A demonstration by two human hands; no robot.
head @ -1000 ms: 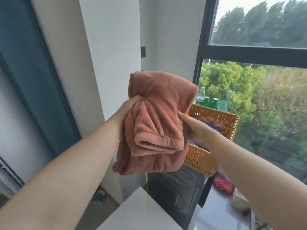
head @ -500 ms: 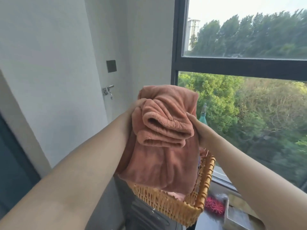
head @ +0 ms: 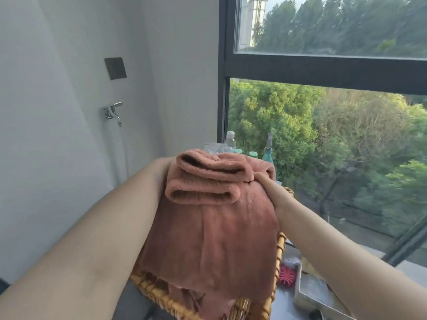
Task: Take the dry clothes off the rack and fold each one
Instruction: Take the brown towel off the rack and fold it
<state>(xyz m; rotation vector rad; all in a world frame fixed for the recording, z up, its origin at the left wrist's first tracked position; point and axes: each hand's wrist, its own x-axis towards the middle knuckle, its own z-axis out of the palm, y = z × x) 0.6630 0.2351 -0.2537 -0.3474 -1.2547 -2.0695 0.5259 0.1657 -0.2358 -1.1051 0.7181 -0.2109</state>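
A folded rust-pink fleece garment [head: 215,227] is held between both of my hands, its rolled folds on top and its lower edge hanging into a wicker basket [head: 280,250] below it. My left hand [head: 164,168] presses the cloth's left side; its fingers are hidden behind the fabric and only the wrist shows. My right hand [head: 273,192] grips the right side, with the thumb lying on the top fold. More pink cloth lies in the basket under the garment. No drying rack is in view.
Several plastic bottles [head: 230,142] and a spray bottle [head: 268,152] stand behind the basket by the window frame [head: 223,107]. A tap [head: 113,112] sticks out of the white wall at left. A red spiky brush [head: 286,273] and a pale tray [head: 318,294] lie at lower right.
Both hands have brought the folded garment down and forward onto the basket, tipping it flatter. The view has swung right, toward the window corner.
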